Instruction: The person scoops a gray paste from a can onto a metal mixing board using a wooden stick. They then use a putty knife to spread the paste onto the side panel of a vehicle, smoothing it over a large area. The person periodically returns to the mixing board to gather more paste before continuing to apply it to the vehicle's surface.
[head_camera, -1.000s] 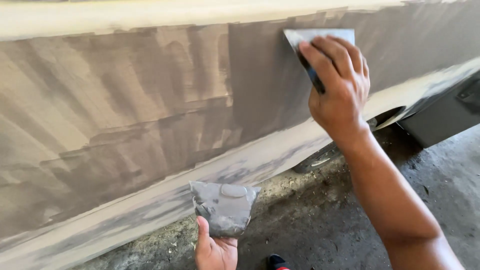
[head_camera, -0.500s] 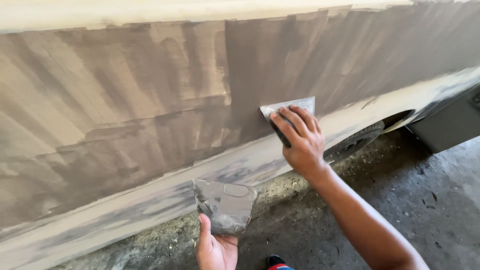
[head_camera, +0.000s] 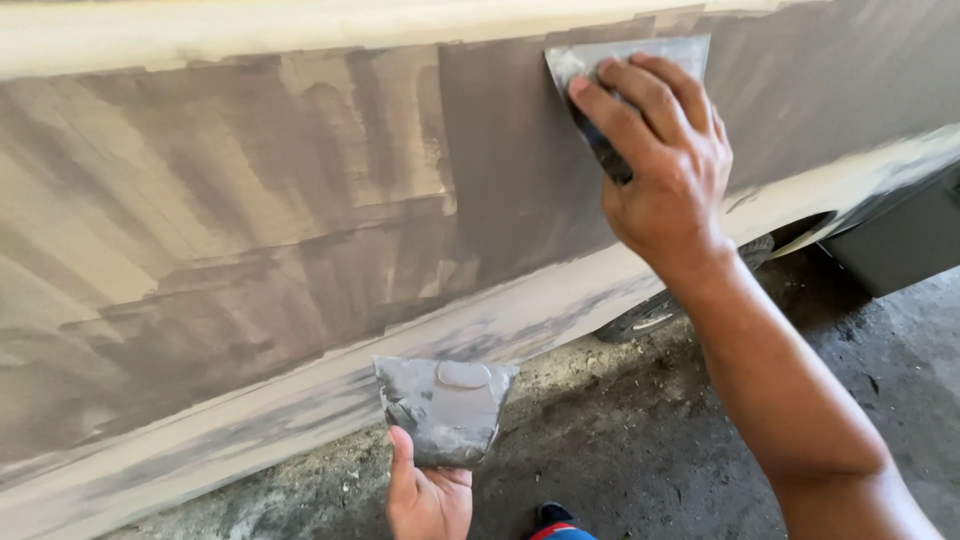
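My right hand (head_camera: 660, 165) presses a flat metal spreader (head_camera: 625, 58) against the upper part of a car body panel (head_camera: 250, 220) coated in streaky grey filler. Its fingers lie flat over the blade. Low in the view, my left hand (head_camera: 428, 495) holds a second spreader (head_camera: 443, 407) by its bottom edge, tilted face up, smeared with grey filler and carrying a small round dab. This blade sits just in front of the panel's lower sill, not touching it.
A pale sill strip (head_camera: 560, 310) runs diagonally under the grey area. A tyre (head_camera: 650, 315) shows under the body at right, a dark part (head_camera: 900, 240) beyond it. Rough concrete ground (head_camera: 640, 440) lies below, with a shoe tip (head_camera: 555, 522) at the bottom edge.
My right hand first dragged its spreader down the panel to the sill line, then moved it back up to the top of the grey area. The left hand stayed put.
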